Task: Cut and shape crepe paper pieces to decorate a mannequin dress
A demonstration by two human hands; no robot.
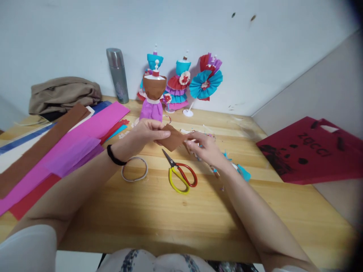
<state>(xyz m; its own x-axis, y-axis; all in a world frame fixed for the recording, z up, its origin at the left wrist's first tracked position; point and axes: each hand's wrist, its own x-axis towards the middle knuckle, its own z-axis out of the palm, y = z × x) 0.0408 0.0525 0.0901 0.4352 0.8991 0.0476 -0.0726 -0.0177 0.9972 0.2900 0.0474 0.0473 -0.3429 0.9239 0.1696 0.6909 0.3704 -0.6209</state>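
A small brown paper piece [171,138] is held up above the middle of the table. My left hand [153,131] pinches its left side between thumb and fingers. At its right corner, the fingertips of my right hand [204,146] are closed on the paper's edge. Below lie scissors [181,177] with one yellow and one red handle, blades slightly apart. A pale ring of tape [134,169] rests to their left. Just behind my hands stands a small dress form [154,90] with a brown top and purple skirt.
More decorated forms [177,81] and a grey flask [117,75] stand by the wall. Coloured paper sheets [82,128] and a brown cloth [65,94] lie left. Blue scraps [244,172] and a red bag [309,151] are right.
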